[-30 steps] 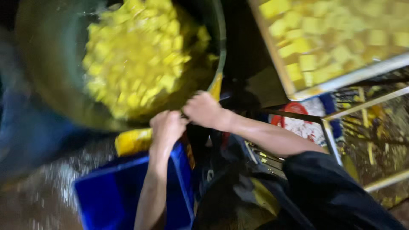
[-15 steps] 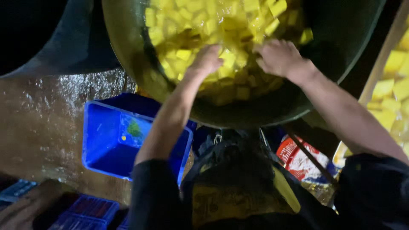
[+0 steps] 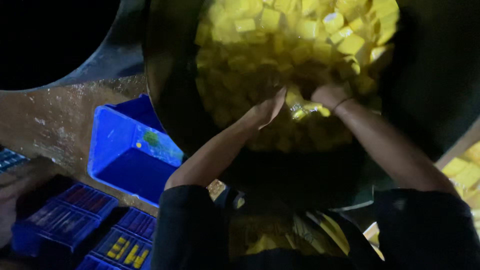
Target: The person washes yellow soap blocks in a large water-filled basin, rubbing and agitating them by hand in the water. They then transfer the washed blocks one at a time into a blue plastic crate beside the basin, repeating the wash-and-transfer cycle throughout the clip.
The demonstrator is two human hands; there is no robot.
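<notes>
Hands deep in yellow cubed pieces (image 3: 280, 30): our left hand (image 3: 267, 107) and right hand (image 3: 327, 95) dig into the large dark round metal pan (image 3: 165, 90), fingers buried, their grip impossible to tell. We judge cubes could spill over the rim toward the blue plastic crate (image 3: 117, 150) if scooped too briskly.

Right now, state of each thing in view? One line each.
Big dark pan: tilted toward the camera, full of yellow cubes.
Left hand: in the cubes, grip unclear.
Right hand: in the cubes, grip unclear.
Blue crate: open, nearly empty, beside the pan.
</notes>
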